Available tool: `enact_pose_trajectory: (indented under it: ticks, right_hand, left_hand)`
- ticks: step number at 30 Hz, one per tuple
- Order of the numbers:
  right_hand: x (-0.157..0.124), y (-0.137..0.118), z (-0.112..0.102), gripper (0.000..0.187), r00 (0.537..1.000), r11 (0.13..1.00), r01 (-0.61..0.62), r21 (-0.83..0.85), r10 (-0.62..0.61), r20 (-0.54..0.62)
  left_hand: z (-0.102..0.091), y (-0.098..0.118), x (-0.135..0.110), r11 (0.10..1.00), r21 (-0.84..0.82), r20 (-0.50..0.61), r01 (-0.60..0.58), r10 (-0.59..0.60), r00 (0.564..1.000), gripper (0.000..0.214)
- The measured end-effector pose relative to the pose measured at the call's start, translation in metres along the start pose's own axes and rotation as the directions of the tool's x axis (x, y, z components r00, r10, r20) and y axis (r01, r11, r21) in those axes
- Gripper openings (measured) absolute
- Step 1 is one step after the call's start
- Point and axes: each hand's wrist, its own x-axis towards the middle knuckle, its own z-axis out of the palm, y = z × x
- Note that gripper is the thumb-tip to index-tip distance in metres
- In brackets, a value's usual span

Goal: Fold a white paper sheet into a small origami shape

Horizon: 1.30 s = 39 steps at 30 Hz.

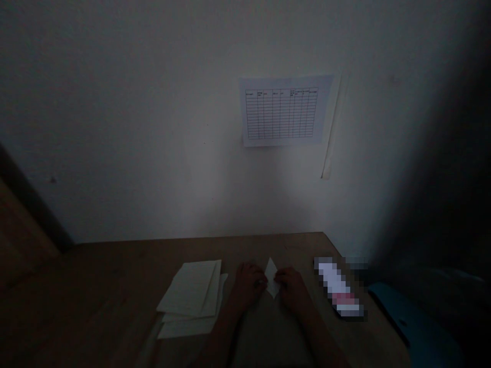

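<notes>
A folded white paper (271, 276) is held between the left hand (249, 283) and right hand (293, 292), which are brought together over the bench (115, 276). Loose paper sheets (187, 296) are laid at nine o'clock; a pixelated object (337, 286) is placed at three o'clock; a ruled chart (284, 110) is fixed on the wall (115, 128) at twelve o'clock.

L hand (249, 283), R hand (292, 290) close together

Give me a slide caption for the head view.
Left hand and right hand pinch a folded white paper on a wooden table beside stacked sheets.
</notes>
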Motion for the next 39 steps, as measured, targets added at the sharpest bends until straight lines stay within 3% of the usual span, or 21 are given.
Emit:
enact_pose_trajectory:
  ticks: [9, 25, 39]
  right_hand:
    - [0.003, -0.024, -0.017, 0.043, 0.982, 0.985, -0.124, -0.121, 0.139, 0.125]
    - [0.004, -0.042, -0.027, 0.036, 0.971, 0.981, -0.110, -0.159, 0.141, 0.193]
    - [0.006, -0.034, -0.023, 0.019, 0.977, 0.990, -0.094, -0.109, 0.113, 0.180]
  left_hand:
    - [-0.002, -0.004, 0.001, 0.999, -0.027, 0.044, 0.030, -0.028, 0.999, 0.021]
    - [-0.001, -0.003, 0.000, 0.999, -0.024, 0.030, 0.043, -0.042, 0.999, 0.020]
    - [0.005, -0.011, 0.000, 0.996, -0.070, 0.004, 0.060, -0.060, 0.998, 0.025]
